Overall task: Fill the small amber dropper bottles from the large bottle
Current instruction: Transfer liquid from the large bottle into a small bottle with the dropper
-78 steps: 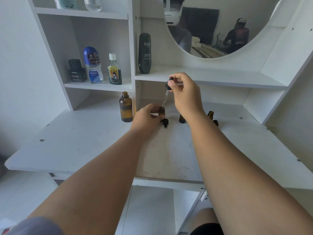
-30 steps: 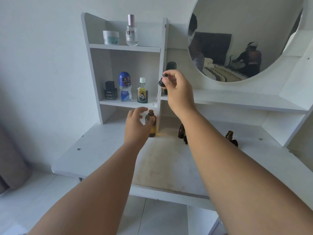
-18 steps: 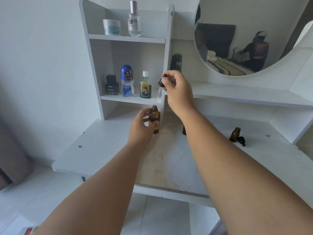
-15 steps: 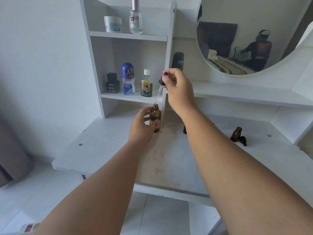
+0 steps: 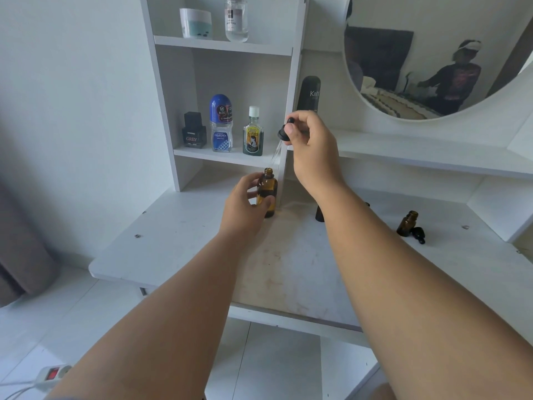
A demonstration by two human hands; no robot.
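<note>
My left hand (image 5: 245, 207) grips the large amber bottle (image 5: 267, 194), which stands open on the white desk (image 5: 184, 235). My right hand (image 5: 313, 148) pinches the black bulb of a glass dropper (image 5: 281, 140), tilted so its tip hangs just above the large bottle's mouth. One small amber bottle (image 5: 407, 223) stands uncapped at the right with a black dropper cap (image 5: 418, 235) lying beside it. Another small dark bottle (image 5: 319, 214) is mostly hidden behind my right forearm.
The shelf behind holds a black box bottle (image 5: 194, 131), a blue roll-on (image 5: 221, 124), a green bottle (image 5: 253, 132) and a tall black bottle (image 5: 309, 93). A jar and a clear bottle stand higher up. A round mirror (image 5: 432, 53) hangs at right. A power strip (image 5: 53, 373) lies on the floor.
My left hand left the small bottle, went left and took hold of the large bottle. My right hand carried the dropper over to above its mouth. The view shifted left.
</note>
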